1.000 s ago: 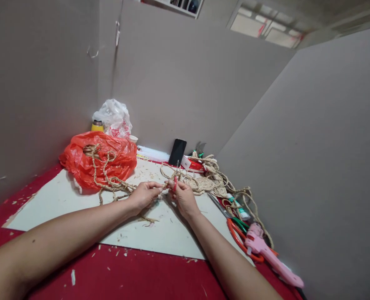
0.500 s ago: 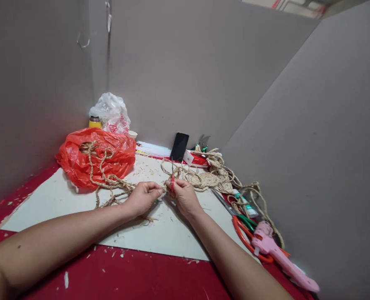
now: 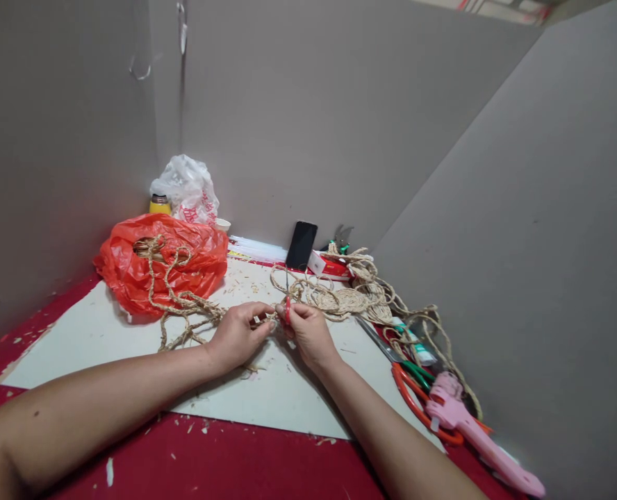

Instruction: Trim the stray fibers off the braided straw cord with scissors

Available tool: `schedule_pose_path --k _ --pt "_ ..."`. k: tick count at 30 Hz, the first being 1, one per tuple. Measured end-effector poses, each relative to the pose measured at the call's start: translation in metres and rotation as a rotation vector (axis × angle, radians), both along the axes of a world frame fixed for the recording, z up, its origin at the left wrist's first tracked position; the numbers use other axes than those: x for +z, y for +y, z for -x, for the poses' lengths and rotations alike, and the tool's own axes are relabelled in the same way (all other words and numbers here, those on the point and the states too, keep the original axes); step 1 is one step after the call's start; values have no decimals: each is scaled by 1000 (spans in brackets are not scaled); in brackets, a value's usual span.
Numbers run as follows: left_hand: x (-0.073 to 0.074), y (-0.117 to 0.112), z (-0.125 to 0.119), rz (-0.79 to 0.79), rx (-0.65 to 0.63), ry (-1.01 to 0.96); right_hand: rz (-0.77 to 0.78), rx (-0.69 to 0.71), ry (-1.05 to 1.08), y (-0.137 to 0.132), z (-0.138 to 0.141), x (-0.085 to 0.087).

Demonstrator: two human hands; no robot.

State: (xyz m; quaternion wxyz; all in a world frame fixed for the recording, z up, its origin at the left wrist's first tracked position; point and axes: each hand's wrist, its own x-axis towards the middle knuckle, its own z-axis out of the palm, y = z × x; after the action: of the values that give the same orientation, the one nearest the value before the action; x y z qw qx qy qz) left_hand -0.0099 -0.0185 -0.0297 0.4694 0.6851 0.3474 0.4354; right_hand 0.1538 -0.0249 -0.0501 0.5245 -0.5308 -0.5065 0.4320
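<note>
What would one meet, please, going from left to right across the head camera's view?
Red bag, left hand, right hand, pink glue gun.

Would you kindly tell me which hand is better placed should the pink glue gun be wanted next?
Probably the right hand: the pink glue gun lies on that side, beyond the right forearm. The left hand is farther off, across that forearm. The right hand does hold a red-handled tool, though.

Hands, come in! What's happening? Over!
Right hand gripping red-handled tool. Left hand close by, grip unclear. Braided cord draped over red bag. Scraps scattered about.
</note>
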Motion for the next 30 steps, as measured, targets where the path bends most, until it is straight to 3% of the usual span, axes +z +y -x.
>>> schedule_pose_path --k 4,8,13,17,23,30 --pt "0 -1 2 8 -22 7 -67 -24 -18 -2 4 4" --pt "-4 3 0 136 -60 -50 -125 -53 -102 -4 5 10" --pt "-7 15 -5 387 -95 -176 -240 -69 -345 -6 -4 15" --pt "-3 19 -4 497 -116 -271 -338 -35 -620 -8 -17 21" --pt "2 20 0 540 -102 -347 -393 46 -979 -12 -33 30" --pt "-1 21 -1 557 -79 -373 -394 125 -1242 -16 -28 33"
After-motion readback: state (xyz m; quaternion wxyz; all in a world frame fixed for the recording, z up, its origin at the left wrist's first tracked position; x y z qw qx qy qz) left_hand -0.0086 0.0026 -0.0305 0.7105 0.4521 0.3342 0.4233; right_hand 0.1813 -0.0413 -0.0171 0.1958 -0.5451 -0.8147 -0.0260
